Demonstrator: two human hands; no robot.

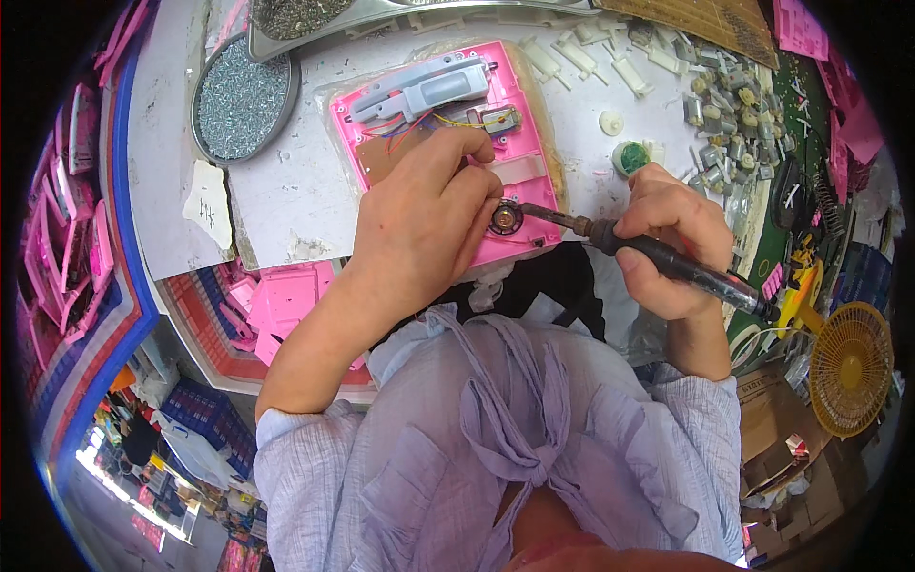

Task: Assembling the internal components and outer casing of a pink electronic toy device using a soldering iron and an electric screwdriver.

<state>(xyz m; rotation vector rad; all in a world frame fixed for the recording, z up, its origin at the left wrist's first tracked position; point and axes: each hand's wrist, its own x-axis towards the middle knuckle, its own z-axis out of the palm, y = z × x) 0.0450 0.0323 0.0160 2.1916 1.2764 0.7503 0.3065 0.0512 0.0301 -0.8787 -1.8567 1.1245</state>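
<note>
A pink plastic toy housing (526,129) lies open, inner side up, on the table in front of me. Inside it sit a grey plastic mechanism (448,89), thin coloured wires, a small motor unit (498,119) and a round speaker (506,218). My left hand (429,205) rests over the housing, fingers curled, fingertips at the speaker's left edge; whatever they pinch is hidden. My right hand (675,238) grips a black electric screwdriver (672,264), held slanted. Its thin metal tip reaches the speaker's right edge.
A round dish of small screws (245,100) stands left, beside a metal tray (381,17). White plastic parts (624,71) and small motors (729,119) lie at the right, near a green-topped pot (630,158). Pink shells (291,300) fill a bin below; a yellow fan (851,370) is right.
</note>
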